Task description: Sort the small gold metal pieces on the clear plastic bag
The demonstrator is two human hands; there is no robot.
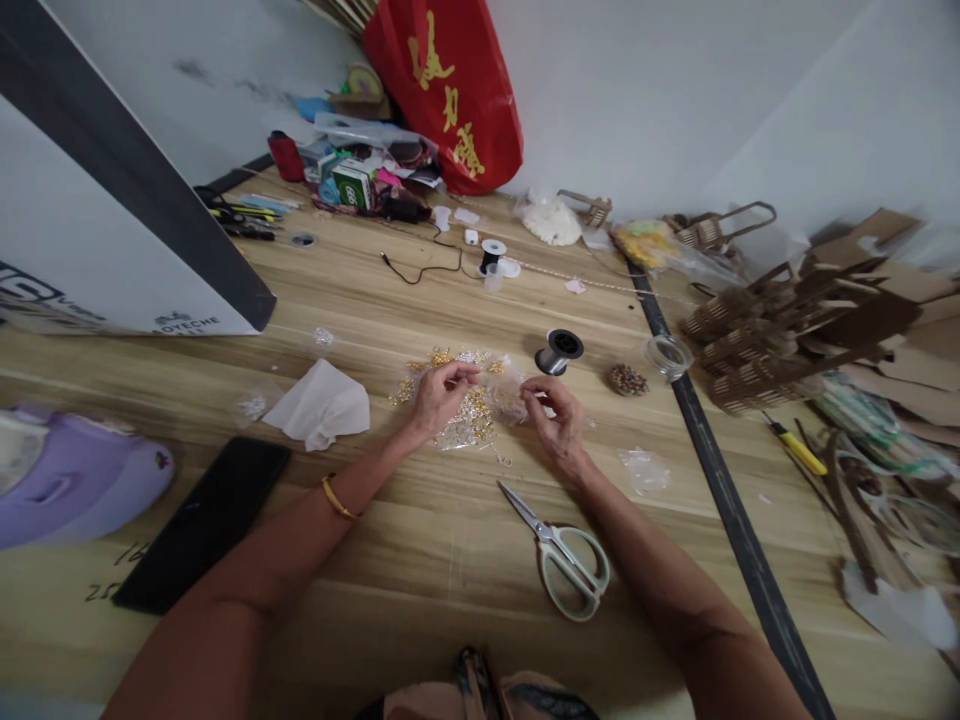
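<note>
My left hand (439,397) and my right hand (553,418) meet over a small heap of gold beads and findings (469,415) that lie on clear plastic on the wooden table (420,560). Both hands have their fingertips pinched. Between them stretches a crumpled clear plastic bag (504,392), which both seem to grip; what is inside it is too small to make out. A gold bangle (337,499) sits on my left wrist. Just beyond the right hand stands a spool of thin thread (559,351).
White-handled scissors (564,553) lie near my right forearm. A black phone (204,521), a white tissue (321,404) and a purple cap (71,485) are at the left. A bead dish (628,379), a small jar (668,354) and cardboard pieces (795,330) sit right. A red bag (450,90) stands behind.
</note>
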